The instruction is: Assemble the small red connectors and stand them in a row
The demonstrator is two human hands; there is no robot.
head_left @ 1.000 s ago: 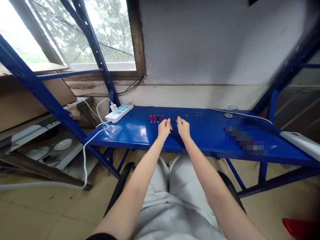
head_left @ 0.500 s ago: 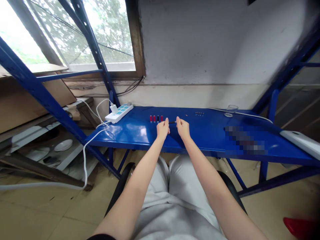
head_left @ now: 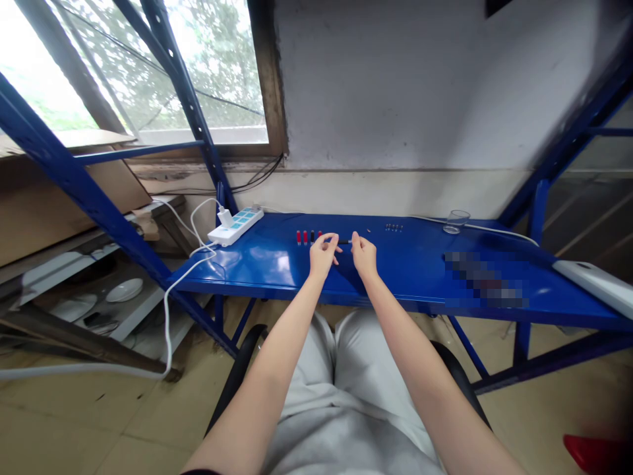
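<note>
Between my hands lies a thin dark pen-like stick [head_left: 345, 241] with a lighter, shiny right end. My left hand [head_left: 322, 256] pinches its left end with thumb and forefinger, while its lower fingers are loosely stretched. The right end is pinched in my right hand [head_left: 364, 256], its other fingers curled. Just past my left hand, several small red and black cylinders with pale ends stand in a row, one a red cylinder [head_left: 299, 237]. My left hand partly hides the rightmost of them. Farther back to the right are several tiny metallic pieces [head_left: 394, 227] in a row.
The blue table [head_left: 405, 277] carries a white power strip [head_left: 236, 226] with a plugged-in charger at left. A clear glass [head_left: 455, 222] stands back right, near a blurred-out dark object [head_left: 484, 278]. A white device [head_left: 596, 284] sits at the right edge.
My left hand has loosened its lower fingers and turned slightly. My right hand has shifted a little to the right, and the shiny end of the stick shows more.
</note>
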